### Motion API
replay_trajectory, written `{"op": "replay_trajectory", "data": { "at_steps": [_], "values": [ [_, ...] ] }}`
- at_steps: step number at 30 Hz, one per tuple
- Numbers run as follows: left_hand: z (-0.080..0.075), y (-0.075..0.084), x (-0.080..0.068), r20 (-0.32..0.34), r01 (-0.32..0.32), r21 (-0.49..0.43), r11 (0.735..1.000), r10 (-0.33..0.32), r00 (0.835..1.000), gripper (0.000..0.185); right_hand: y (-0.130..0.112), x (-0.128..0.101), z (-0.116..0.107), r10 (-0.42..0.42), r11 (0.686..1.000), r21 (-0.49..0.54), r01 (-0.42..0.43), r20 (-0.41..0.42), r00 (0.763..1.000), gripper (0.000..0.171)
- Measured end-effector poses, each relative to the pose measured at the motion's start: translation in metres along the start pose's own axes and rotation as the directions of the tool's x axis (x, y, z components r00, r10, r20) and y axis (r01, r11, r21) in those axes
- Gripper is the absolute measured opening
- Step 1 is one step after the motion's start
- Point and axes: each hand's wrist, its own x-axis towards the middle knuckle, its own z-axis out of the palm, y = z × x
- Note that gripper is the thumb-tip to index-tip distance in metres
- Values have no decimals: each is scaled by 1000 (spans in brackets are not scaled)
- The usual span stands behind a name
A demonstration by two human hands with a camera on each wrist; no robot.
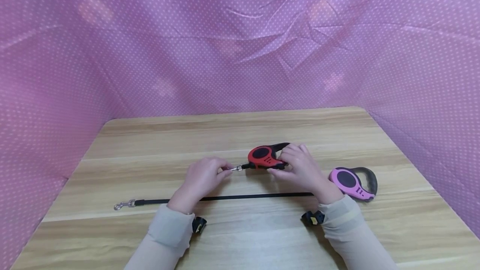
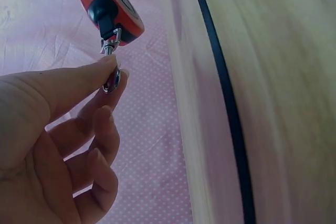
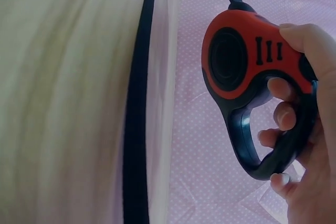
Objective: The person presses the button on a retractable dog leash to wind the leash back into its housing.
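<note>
A red and black retractable leash (image 1: 264, 157) is held just above the wooden table (image 1: 157, 136). My right hand (image 1: 300, 168) grips its black handle (image 3: 273, 150), fingers curled through the loop and thumb on top. My left hand (image 1: 204, 176) pinches the metal clasp (image 1: 236, 168) at the leash's nose between thumb and forefinger. In the left wrist view the clasp (image 2: 111, 74) sits at my fingertips just below the red leash (image 2: 107, 3). In the right wrist view the red leash (image 3: 241, 59) fills the right side.
A pink and black retractable leash (image 1: 352, 183) lies at the right, its black strap (image 1: 240, 197) drawn out leftwards across the table to a metal clip (image 1: 123, 205). Pink dotted cloth (image 1: 240, 41) walls the table on three sides.
</note>
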Motion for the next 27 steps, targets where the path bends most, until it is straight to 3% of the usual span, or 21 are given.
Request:
{"op": "replay_trajectory", "data": {
  "at_steps": [7, 16, 22, 27],
  "values": [
    [2, 0, -1, 31, -34, -12, 999, 34, 999, 11, -1, -1, 2, 33, 999, -44, -30, 63, 997, 32],
    [5, -9, -1, 105, 103, -103, 989, -92, 990, 14, -6, -2, 4, 103, 994, -43, -97, 188, 977, 37],
    [6, -11, -1, 110, 126, -115, 985, -113, 987, 13, -7, -3, 3, 126, 992, -56, -116, 243, 962, 41],
    [6, -11, -1, 110, 155, -101, 983, -143, 984, 13, -3, -5, 5, 97, 995, -29, -93, 309, 946, 37]
  ]
}}
